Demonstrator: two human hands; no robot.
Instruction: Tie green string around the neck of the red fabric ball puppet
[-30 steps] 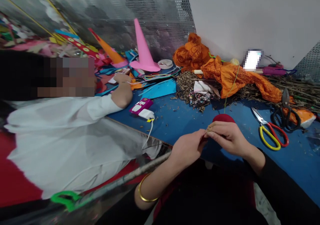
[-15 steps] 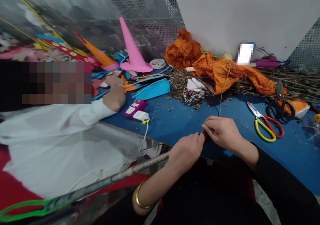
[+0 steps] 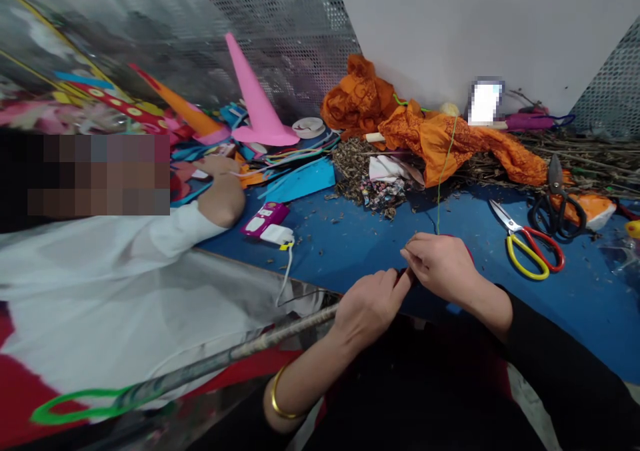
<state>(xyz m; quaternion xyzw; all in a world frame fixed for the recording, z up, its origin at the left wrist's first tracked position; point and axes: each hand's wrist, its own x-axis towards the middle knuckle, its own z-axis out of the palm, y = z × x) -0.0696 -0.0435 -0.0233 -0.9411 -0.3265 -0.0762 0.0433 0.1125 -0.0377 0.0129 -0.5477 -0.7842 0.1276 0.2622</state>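
Observation:
My left hand (image 3: 370, 307) is wrapped round a long, cord-wound stick (image 3: 270, 339), which slants down to the left below the table edge. A bright green loop (image 3: 75, 405) forms the stick's far end. Against the left fingertips, my right hand (image 3: 443, 263) is closed in a pinch; what lies between its fingers is hidden. A thin green yarn (image 3: 444, 177) runs down from a pale yarn ball (image 3: 450, 109) and passes out of sight behind the right hand. Scissors with red and yellow handles (image 3: 527, 247) lie right of that hand.
On the blue table (image 3: 325, 244) lie black scissors (image 3: 557, 201), orange cloth (image 3: 440, 147), dry twigs (image 3: 350, 171) and a purple box (image 3: 265, 221) with a white cable. A pink cone (image 3: 260, 104) stands behind. At left sits a co-worker in a white sleeve (image 3: 165, 237), one arm on the table.
The stick's green loop has swung right and slightly up. My left index finger now reaches further toward the right fingertips. Background things sit slightly further left in view.

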